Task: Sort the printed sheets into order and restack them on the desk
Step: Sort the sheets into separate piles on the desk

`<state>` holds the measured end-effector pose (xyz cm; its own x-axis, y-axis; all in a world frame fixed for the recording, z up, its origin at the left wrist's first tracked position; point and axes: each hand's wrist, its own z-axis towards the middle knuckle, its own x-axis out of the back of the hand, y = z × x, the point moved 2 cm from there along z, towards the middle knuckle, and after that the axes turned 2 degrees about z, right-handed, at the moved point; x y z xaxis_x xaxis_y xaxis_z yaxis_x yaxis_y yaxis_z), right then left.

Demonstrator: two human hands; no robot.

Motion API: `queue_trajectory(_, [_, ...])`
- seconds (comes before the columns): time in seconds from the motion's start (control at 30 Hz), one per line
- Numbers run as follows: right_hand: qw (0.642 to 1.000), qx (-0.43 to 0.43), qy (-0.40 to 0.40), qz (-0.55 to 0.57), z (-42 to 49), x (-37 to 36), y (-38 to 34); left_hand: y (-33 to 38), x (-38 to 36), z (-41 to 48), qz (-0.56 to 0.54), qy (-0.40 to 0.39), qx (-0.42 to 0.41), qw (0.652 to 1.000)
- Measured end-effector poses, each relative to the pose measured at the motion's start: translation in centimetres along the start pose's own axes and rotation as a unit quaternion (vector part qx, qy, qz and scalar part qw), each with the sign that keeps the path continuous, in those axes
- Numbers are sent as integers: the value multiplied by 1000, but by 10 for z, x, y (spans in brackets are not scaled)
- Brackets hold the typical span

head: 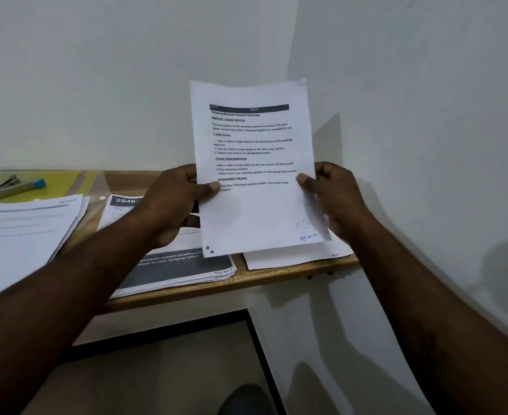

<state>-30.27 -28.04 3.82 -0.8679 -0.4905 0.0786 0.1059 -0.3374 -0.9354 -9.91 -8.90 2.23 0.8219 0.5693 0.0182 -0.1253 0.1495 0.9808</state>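
I hold a printed sheet (255, 163) upright above the wooden desk (222, 287), with black headings and a blue handwritten page note at its lower right corner. My left hand (175, 202) grips its left edge, thumb on the front. My right hand (333, 196) grips the right edge the same way. Below lies a stack of sheets with a dark banner (181, 269), a blank-looking sheet (291, 257) at the desk's right end, and a larger pile of sheets (22, 235) at the left.
A yellow folder (61, 182) at the back left carries a stapler (7, 182) and a marker with a blue cap (19, 188). White walls close in behind and to the right. A dark shoe (246, 399) shows on the floor below.
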Motion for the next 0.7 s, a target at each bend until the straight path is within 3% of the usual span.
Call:
queue_trajectory(0.27, [998, 2, 59, -28, 11, 39, 7, -6, -20, 4, 30, -23, 9, 999])
queue_trajectory(0.43, [973, 55, 143, -174, 25, 52, 8, -8, -16, 4, 37, 7, 10, 999])
queue_trajectory(0.57, [934, 19, 84, -347, 29, 42, 20, -13, -6, 6, 98, 34, 25, 994])
queue_trajectory(0.7, [907, -35, 49, -417, 29, 37, 39, -16, 7, 5, 144, 32, 32, 989])
